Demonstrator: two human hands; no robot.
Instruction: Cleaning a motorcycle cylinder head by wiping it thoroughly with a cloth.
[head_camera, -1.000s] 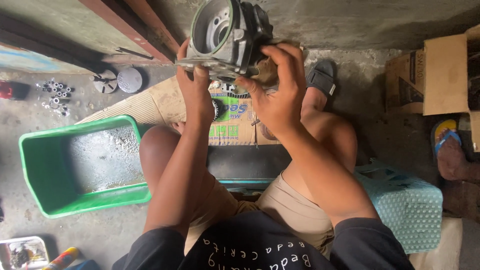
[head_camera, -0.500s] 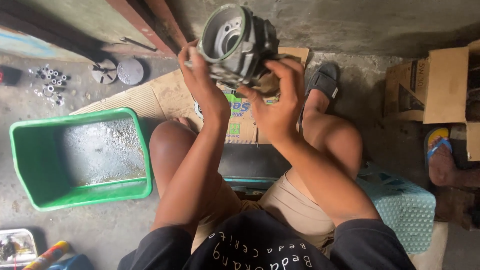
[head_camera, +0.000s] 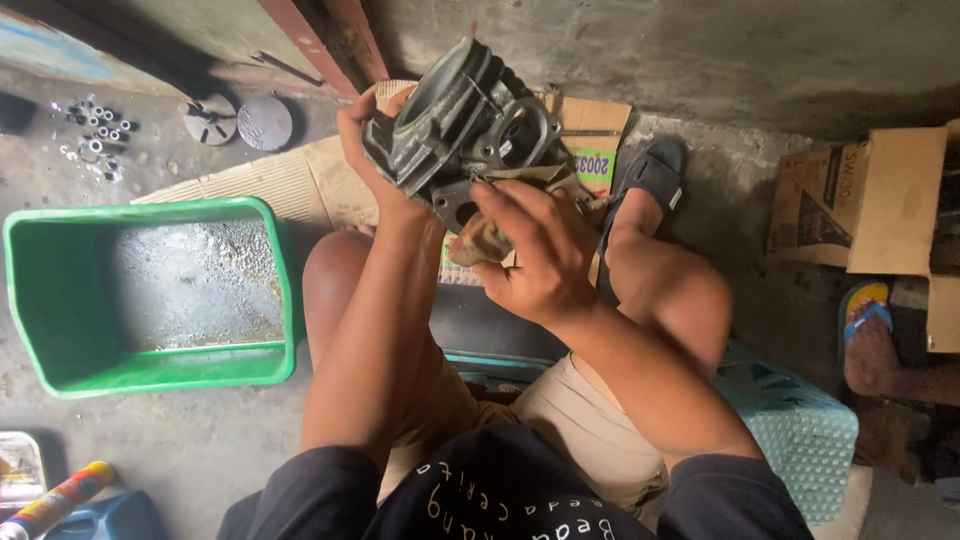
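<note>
Two hands on one item: a dark cast-metal engine cylinder (head_camera: 465, 135), finned, with a round bore at its upper end, held up in the air over your knees and above the flattened cardboard (head_camera: 270, 185) on the floor.

1. Left hand (head_camera: 375, 165): your grip here is clamped on the cylinder's left flank, fingers wrapped over the casting near the bore rim, taking its weight.
2. Right hand (head_camera: 535, 255): closed on a tan rag (head_camera: 480, 240) pressed against the lower face of the cylinder. The casting sits just above and ahead of this hand, touching the rag.

Handling note, as a judgement: you seem to be wiping the lower mating face. Keep the left grip firm and steady so the casting does not swing, and work the rag into the recesses with your fingertips rather than the flat of the palm; the fin edges look sharp enough to snag cloth.

Surroundings:
- green plastic tub (head_camera: 40, 300), left of your knee, wet inside.
- Small nuts and washers (head_camera: 95, 135), far left on the concrete floor.
- Two round metal discs (head_camera: 240, 120), beside them.
- Cardboard box (head_camera: 880, 200), right.
- Spray can (head_camera: 55, 497), lower left corner.
</note>
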